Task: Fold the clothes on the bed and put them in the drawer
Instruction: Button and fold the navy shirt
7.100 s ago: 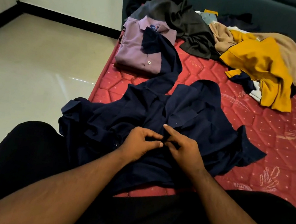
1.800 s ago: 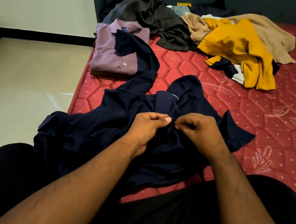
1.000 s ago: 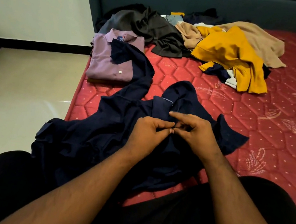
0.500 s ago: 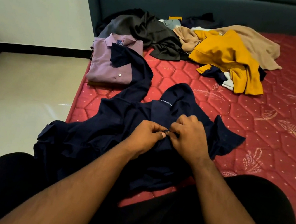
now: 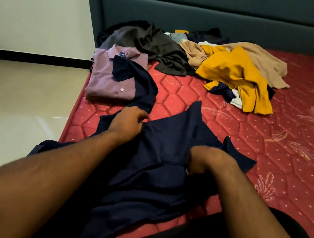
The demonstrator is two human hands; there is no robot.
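A navy blue shirt [image 5: 169, 141] lies crumpled on the red mattress [image 5: 281, 148] in front of me, one sleeve trailing over a folded mauve shirt [image 5: 105, 77]. My left hand [image 5: 128, 121] grips the navy cloth near its left shoulder. My right hand [image 5: 203, 160] is curled down into the cloth lower on the right and grips it; its fingertips are hidden in the folds. A pile of unfolded clothes lies further back: a dark grey garment [image 5: 153, 46], a yellow one [image 5: 235, 73] and a beige one [image 5: 264, 59].
The teal padded headboard [image 5: 208, 20] closes off the far side of the bed. Pale tiled floor [image 5: 16, 106] runs along the left edge of the mattress, with a white wall behind. My black-clad legs fill the bottom of the view. No drawer is in sight.
My hands were pinching the shirt front close together. They have moved apart, left hand up and left, right hand down toward me. The shirt front is spread out between them.
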